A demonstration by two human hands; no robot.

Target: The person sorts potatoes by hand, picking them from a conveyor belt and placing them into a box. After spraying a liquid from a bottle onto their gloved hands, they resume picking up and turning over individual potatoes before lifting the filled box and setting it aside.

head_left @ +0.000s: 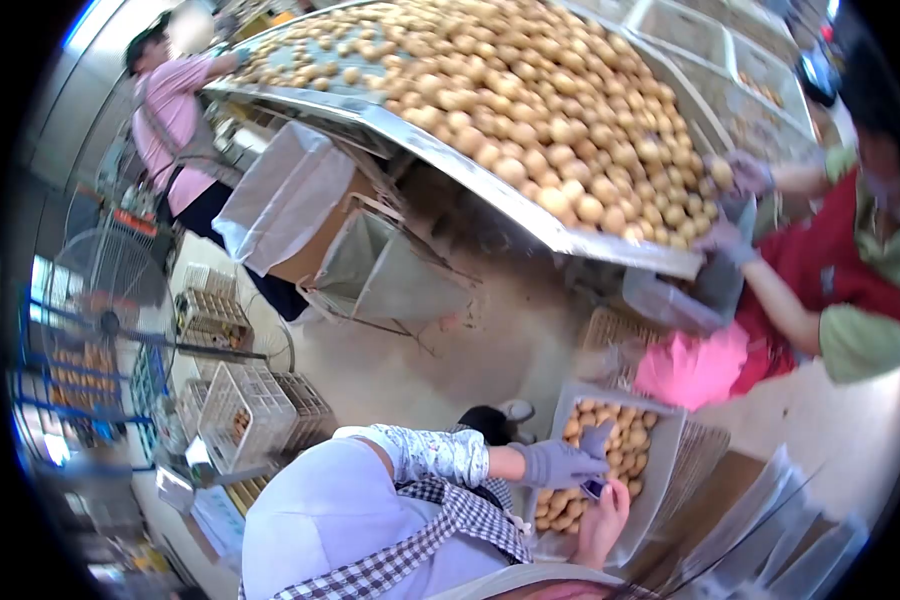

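Note:
My left hand [562, 463], in a grey-purple glove below a patterned sleeve, reaches into a white crate [668, 440] and rests with spread fingers on the round tan fruits [620, 430] that fill it. My right hand [606, 520] is bare and comes up from below at the crate's near edge, its palm turned towards the fruits. A small dark thing [592, 488] lies between the two hands; which hand holds it is unclear. My pale apron [330, 520] and checked shirt fill the bottom of the view.
A large metal sorting table [450, 160] heaped with the same fruits spans the top. A person in red with gloved hands [745, 175] works at its right end, and a person in pink [175, 110] at its far left. Wire baskets [255, 405], a fan [100, 290] and a pink bag [692, 368] stand around.

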